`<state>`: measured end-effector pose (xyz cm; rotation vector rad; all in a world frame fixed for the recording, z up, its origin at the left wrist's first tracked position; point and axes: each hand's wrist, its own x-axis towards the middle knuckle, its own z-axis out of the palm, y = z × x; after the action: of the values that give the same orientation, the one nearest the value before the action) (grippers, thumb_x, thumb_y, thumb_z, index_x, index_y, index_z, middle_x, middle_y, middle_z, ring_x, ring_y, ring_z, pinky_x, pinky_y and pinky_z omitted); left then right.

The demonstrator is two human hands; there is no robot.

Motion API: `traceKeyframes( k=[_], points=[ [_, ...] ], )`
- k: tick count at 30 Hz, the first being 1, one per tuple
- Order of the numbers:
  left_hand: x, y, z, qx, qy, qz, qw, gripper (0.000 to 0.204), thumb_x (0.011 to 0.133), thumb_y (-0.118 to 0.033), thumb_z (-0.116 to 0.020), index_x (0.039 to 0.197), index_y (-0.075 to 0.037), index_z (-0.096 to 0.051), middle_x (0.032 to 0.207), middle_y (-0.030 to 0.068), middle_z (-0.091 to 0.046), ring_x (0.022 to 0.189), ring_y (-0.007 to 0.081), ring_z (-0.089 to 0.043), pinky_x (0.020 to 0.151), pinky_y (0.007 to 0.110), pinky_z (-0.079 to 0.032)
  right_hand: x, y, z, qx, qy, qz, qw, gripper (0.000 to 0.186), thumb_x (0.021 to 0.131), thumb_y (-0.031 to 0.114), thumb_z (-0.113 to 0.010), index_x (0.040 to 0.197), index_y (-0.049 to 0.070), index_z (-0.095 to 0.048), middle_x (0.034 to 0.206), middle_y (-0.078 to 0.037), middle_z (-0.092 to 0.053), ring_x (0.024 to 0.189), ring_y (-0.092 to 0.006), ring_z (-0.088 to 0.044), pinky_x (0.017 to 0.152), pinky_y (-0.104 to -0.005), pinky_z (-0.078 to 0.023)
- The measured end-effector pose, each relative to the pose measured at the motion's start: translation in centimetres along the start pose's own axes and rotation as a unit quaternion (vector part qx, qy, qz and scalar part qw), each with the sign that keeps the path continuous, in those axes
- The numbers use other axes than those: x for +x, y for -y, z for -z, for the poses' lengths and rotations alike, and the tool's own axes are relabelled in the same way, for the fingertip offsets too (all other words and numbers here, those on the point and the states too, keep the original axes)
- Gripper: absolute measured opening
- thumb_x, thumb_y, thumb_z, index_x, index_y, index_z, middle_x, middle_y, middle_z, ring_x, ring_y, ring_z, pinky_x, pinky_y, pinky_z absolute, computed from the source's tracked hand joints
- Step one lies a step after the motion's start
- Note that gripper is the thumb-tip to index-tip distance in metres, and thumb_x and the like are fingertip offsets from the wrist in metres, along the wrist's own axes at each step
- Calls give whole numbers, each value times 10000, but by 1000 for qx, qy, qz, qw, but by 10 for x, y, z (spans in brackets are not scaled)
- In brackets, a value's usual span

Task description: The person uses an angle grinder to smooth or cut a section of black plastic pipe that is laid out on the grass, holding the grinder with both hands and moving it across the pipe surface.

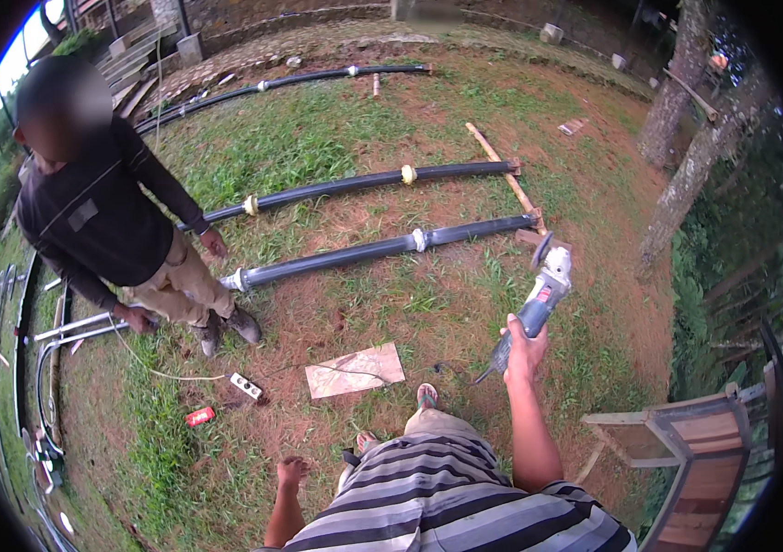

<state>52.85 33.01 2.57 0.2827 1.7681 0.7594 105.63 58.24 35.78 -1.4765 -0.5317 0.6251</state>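
Note:
My right hand [526, 348] is closed around the grey body of an angle grinder [541, 302], held up at the right with its disc end pointing away from me. A dark disc [543, 248] sits at the grinder's head, in front of a steel pipe's end. The grinder's cord leaves its lower end and drops toward the grass. My left hand [292, 471] hangs low beside my striped shirt, holding nothing I can see, its fingers loosely apart. Nearest beyond it lie a red packet [199, 417] and a white power strip [245, 386].
Two long black pipes [336, 259] with pale bands rest across the grass, their right ends by a wooden pole [502, 175]. Another person [102, 212] stands at the left. A flat board [355, 370] lies ahead of my feet. A wooden frame [686, 442] and tree trunks [677, 101] stand right.

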Motion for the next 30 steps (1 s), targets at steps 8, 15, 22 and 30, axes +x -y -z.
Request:
traceKeyframes(
  k=[8,15,22,30],
  points=[
    [1,-104,-115,159,84,-92,979,231,1059,-226,-643,1164,-32,-711,1028,125,-782,882,229,-754,737,388,-593,35,-16,13,-47,-35,32,998,386,838,127,-865,1115,14,-622,895,-66,-700,705,-164,-660,665,-349,-525],
    [-2,-192,-276,232,166,-156,946,181,1033,-91,-571,1142,-42,-707,990,93,-786,844,186,-749,695,347,-572,157,-5,24,-49,-16,76,996,446,839,53,-834,1222,42,-606,931,-79,-702,746,-179,-706,680,-336,-569],
    [-24,-296,-503,205,183,-203,940,185,1077,-121,-553,1147,-14,-687,997,96,-763,833,173,-738,709,322,-589,324,4,81,442,223,-180,850,513,951,285,-672,1366,48,-485,1003,-141,-639,820,-266,-681,745,-452,-588],
    [-54,-395,-672,151,205,-264,930,163,1071,-104,-572,1120,-15,-699,955,67,-751,841,135,-708,727,283,-567,461,9,104,591,333,-181,712,541,940,341,-694,1342,58,-469,974,-106,-577,790,-220,-627,737,-435,-565]
  ],
)
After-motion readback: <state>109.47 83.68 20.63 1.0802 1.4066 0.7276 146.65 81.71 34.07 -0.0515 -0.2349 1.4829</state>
